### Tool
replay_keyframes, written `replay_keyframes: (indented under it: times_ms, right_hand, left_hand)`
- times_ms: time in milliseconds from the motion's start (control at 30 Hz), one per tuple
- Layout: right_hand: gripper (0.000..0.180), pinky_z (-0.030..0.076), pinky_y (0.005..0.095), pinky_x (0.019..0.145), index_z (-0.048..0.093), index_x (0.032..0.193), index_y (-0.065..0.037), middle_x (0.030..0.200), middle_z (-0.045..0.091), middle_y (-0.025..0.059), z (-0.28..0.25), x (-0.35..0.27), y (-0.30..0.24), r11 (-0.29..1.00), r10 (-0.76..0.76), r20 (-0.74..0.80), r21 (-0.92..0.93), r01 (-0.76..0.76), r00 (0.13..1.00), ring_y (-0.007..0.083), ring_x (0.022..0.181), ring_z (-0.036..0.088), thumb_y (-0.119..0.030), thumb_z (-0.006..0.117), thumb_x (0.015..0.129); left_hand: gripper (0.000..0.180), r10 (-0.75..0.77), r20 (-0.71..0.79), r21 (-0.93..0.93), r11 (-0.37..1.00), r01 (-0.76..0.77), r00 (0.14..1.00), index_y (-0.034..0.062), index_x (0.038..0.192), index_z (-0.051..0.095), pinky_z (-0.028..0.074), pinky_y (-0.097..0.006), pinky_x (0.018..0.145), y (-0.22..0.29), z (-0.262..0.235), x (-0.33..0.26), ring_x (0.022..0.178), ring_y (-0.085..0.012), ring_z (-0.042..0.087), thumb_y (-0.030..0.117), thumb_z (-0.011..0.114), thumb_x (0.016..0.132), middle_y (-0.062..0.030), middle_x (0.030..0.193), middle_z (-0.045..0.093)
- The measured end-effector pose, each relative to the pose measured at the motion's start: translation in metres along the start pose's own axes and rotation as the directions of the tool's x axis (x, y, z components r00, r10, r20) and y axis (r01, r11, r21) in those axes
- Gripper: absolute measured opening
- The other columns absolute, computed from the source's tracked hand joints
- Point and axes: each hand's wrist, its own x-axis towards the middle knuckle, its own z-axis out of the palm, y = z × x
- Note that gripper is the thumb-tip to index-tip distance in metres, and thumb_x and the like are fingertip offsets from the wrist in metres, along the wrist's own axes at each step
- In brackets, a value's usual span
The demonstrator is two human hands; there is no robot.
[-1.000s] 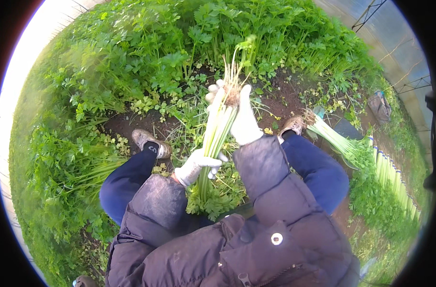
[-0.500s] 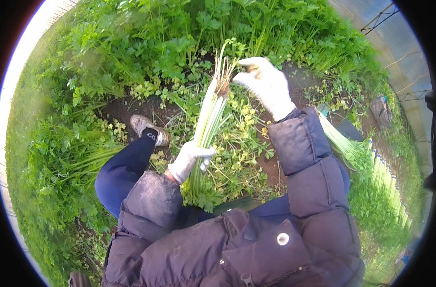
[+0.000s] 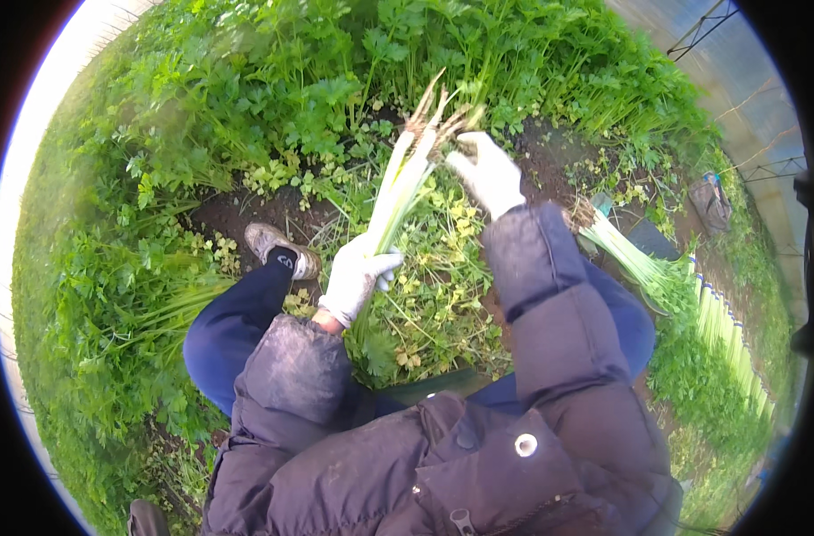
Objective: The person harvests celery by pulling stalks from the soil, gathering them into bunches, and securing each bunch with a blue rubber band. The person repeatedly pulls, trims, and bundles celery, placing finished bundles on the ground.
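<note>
A bunch of celery [image 3: 396,196] with pale green stalks slants up in front of me, its brown roots [image 3: 444,134] at the far end and its leaves toward my lap. My gloved left hand [image 3: 355,275] is wrapped around the lower stalks. Beside the roots, on their right, is my gloved right hand [image 3: 493,176], its thumb and fingers curled toward each other. Whatever lies between those fingertips is hard to make out. A thin green stem just beyond them is blurred.
Dense celery plants [image 3: 335,80] grow ahead and to the left. Cut celery [image 3: 634,255] lies right of my knee, near a long row of bundled stalks [image 3: 726,335]. Loose leaves and yellowed trimmings [image 3: 434,304] cover the ground between my legs. A greyish bag [image 3: 710,205] sits farther right.
The celery's root end has tilted slightly right and its roots have spread apart. My right hand has moved a little down, its thumb and fingers drawing closer. My left hand keeps its hold.
</note>
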Motion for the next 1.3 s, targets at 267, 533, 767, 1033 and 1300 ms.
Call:
replay_keyframes:
  times_ms: [267,533,767,1033,1300]
  right_hand:
    - [0.064,0.054,0.038,0.098,0.047,0.142,0.001,0.123,0.063,0.0146,0.046,-0.057,-0.046,0.102,-0.001,0.198,0.975,-0.197,0.98,0.0257,0.116,0.063,-0.016,0.078,0.089]
    - [0.045,0.056,0.0334,0.086,0.058,0.133,0.001,0.104,0.069,0.0105,0.033,-0.076,-0.061,-0.005,-0.08,0.376,0.926,-0.377,0.923,0.0186,0.092,0.067,-0.011,0.071,0.092]
    - [0.039,0.056,0.032,0.086,0.067,0.119,-0.001,0.102,0.072,0.0085,0.025,-0.057,-0.063,0.495,0.004,0.342,0.816,-0.299,0.94,0.0165,0.094,0.069,-0.019,0.078,0.087]
    - [0.083,0.043,0.0426,0.111,0.056,0.14,-0.004,0.147,0.053,0.0218,-0.044,0.015,-0.053,0.965,-0.13,0.254,0.255,0.064,0.958,0.0329,0.137,0.05,-0.061,0.074,0.083]
    - [0.036,0.055,0.038,0.075,0.076,0.097,-0.013,0.092,0.074,0.0074,-0.058,0.036,-0.049,0.936,-0.152,0.026,-0.316,0.152,0.988,0.0231,0.082,0.07,-0.045,0.06,0.094]
  left_hand:
    - [0.055,0.716,-0.048,0.918,0.307,-0.252,0.696,0.0067,0.138,0.056,0.055,-0.035,0.063,-0.001,0.028,0.02,0.069,-0.0258,0.067,0.016,0.07,0.085,-0.0115,0.083,0.068]
    - [0.082,0.393,0.136,-0.213,0.908,-0.36,0.91,-0.0022,0.156,0.031,0.036,-0.033,0.115,-0.007,0.034,0.004,0.138,-0.0202,0.045,0.017,0.075,0.089,-0.0127,0.152,0.046]
    - [0.023,-0.054,0.145,-0.241,0.966,0.088,0.988,-0.0003,0.101,0.066,0.05,-0.024,0.051,-0.016,0.033,-0.012,0.057,-0.0117,0.061,0.015,0.075,0.088,-0.0041,0.072,0.065]
    - [0.025,-0.125,0.117,-0.086,0.987,0.135,0.985,-0.0002,0.103,0.065,0.047,-0.023,0.049,-0.025,0.033,-0.019,0.055,-0.0093,0.057,0.015,0.074,0.087,-0.0009,0.07,0.061]
    - [0.025,-0.162,0.14,-0.123,0.976,0.18,0.977,-0.0009,0.104,0.066,0.049,-0.023,0.049,-0.032,0.025,-0.017,0.056,-0.0095,0.059,0.014,0.075,0.086,-0.0013,0.072,0.063]
